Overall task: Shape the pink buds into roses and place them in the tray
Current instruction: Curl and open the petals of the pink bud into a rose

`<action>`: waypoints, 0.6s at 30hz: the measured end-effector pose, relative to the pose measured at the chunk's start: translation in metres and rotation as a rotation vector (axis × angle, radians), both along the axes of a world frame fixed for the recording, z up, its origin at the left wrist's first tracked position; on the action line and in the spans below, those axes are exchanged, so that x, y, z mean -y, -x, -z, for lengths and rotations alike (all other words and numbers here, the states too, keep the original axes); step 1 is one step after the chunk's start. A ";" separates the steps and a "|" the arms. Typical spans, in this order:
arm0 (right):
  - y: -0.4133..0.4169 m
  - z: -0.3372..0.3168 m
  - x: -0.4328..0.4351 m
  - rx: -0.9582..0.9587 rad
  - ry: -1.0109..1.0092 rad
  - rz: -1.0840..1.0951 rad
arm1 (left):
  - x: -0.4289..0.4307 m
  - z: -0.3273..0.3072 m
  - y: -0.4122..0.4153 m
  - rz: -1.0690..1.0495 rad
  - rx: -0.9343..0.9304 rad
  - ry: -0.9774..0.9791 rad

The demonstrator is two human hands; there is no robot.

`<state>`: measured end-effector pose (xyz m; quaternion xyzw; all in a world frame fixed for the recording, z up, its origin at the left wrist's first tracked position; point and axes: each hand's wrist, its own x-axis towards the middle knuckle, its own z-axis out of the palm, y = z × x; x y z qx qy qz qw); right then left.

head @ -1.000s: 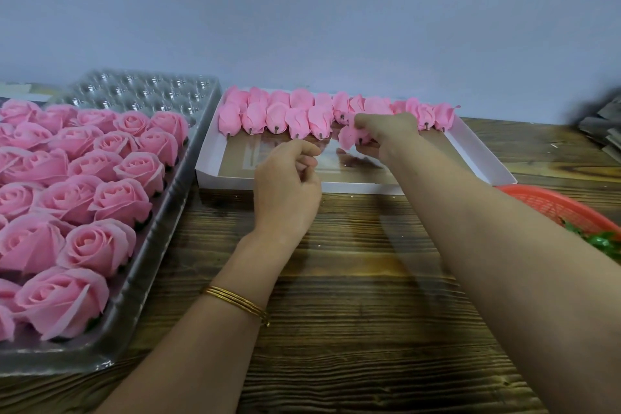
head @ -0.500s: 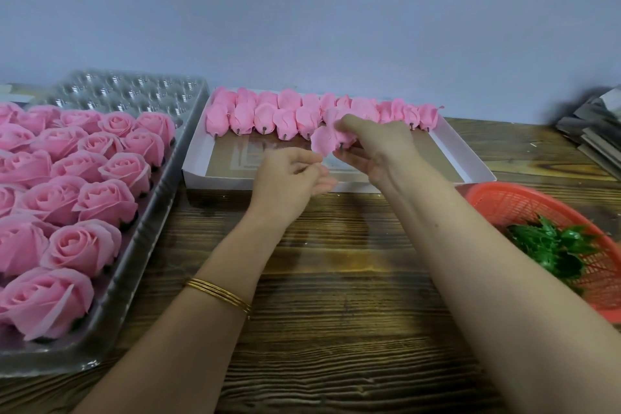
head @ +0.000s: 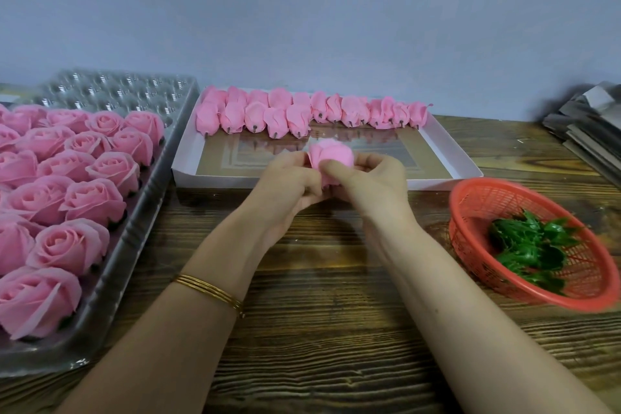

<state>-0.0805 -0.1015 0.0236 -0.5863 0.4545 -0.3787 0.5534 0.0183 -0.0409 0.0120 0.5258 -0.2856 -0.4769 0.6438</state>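
While both hands hold one pink bud (head: 331, 155) over the near edge of the white box (head: 295, 182), shaping looks to be the step in hand. The left hand (head: 285, 186) curls under the bud and the right hand (head: 373, 182) thumb-pinches its petals. Next the petals need peeling outward (gently), and the rose then goes to the clear tray (head: 134, 245) at nine o'clock.

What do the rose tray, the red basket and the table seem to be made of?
Rose tray: likely thin clear plastic, glossy; glare and moulded cups show. Red basket: probably plastic, moulded lattice wall. Table: looks like wood, dark brown, with raised grain lines; could be a veneer.
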 end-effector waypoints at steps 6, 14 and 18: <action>0.002 0.011 -0.005 0.013 0.073 0.012 | -0.006 -0.002 0.005 0.000 -0.116 0.044; 0.002 0.024 -0.011 -0.026 0.222 -0.023 | -0.006 0.000 0.013 0.006 -0.149 0.101; 0.004 0.027 -0.013 -0.057 0.291 -0.040 | -0.004 0.006 0.014 -0.039 -0.127 0.064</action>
